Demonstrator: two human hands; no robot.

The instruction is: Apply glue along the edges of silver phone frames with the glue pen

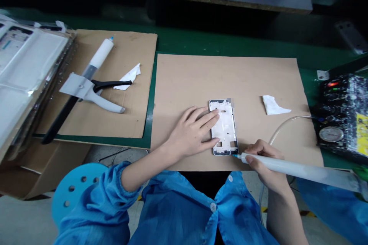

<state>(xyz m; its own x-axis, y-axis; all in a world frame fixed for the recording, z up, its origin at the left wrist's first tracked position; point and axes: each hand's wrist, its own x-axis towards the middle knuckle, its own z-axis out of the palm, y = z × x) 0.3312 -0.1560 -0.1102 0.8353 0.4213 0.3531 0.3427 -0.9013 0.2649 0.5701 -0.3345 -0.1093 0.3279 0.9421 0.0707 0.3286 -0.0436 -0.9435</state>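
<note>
A phone frame (225, 128), pale inside with a dark edge, lies flat on a sheet of cardboard (184, 80). My left hand (195, 132) rests over its left side, fingers spread across the inner face. In my right hand (266, 164) is a long white glue syringe (299, 172), gripped near its tip. The blue needle points left and reaches the frame's bottom edge; I cannot tell whether it touches. A clear hose (277, 126) curves behind my right hand to a box on the right.
A dispenser box (342, 115) with a dial stands at right; a white scrap (274, 105) lies nearby. On the left cardboard (132, 122) lie a caulking gun (86, 84) and a white scrap (129, 76). Stacked trays (31, 69) fill the far left; a blue stool (77, 187) stands below.
</note>
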